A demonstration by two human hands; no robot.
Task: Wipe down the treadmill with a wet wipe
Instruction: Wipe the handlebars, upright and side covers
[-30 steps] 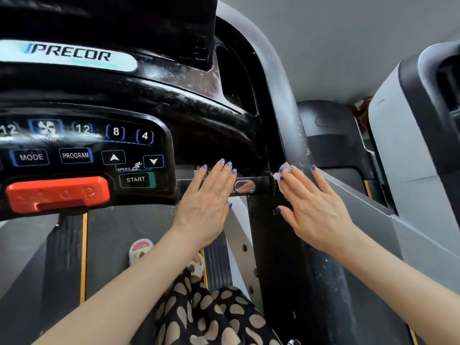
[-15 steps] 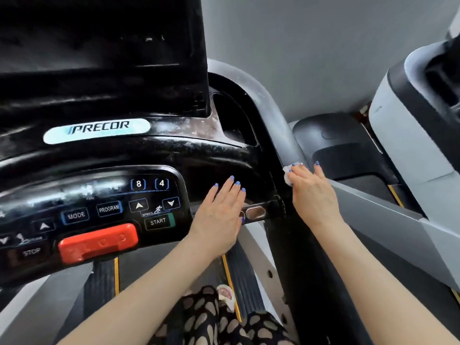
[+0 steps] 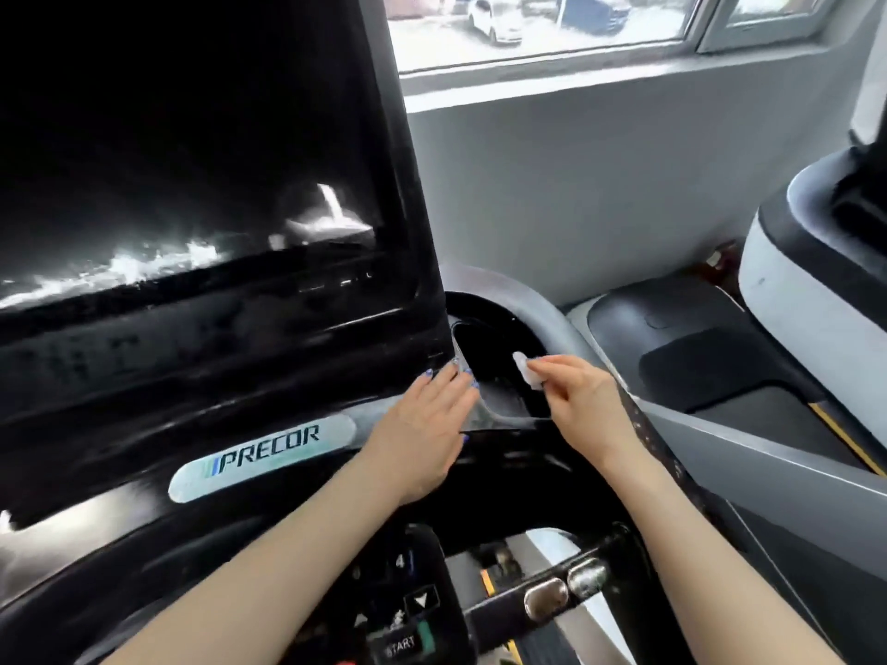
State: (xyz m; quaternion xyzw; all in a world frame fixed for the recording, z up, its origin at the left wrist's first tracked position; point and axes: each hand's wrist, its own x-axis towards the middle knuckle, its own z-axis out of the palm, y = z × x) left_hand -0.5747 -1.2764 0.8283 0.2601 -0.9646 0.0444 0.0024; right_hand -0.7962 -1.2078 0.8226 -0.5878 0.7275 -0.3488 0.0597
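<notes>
The black treadmill console (image 3: 249,491) fills the left of the head view, with its dark screen (image 3: 182,194) above a PRECOR label. My right hand (image 3: 583,400) pinches a small crumpled white wet wipe (image 3: 525,374) over the black cup-holder recess (image 3: 485,348) at the console's right side. My left hand (image 3: 425,424) lies flat with straight fingers on the console just left of that recess, fingertips near the screen's lower right corner.
A grey side rail (image 3: 749,448) runs down to the right. The handlebar with metal sensor pads (image 3: 561,590) and the START button panel (image 3: 408,631) lie below my arms. Another grey and black machine (image 3: 816,290) stands at the right, under a window (image 3: 537,21).
Both hands moved up from the handlebar and upright to the console top. My right hand went from pressing the wipe on the upright to pinching it over the recess. The view tilted upward.
</notes>
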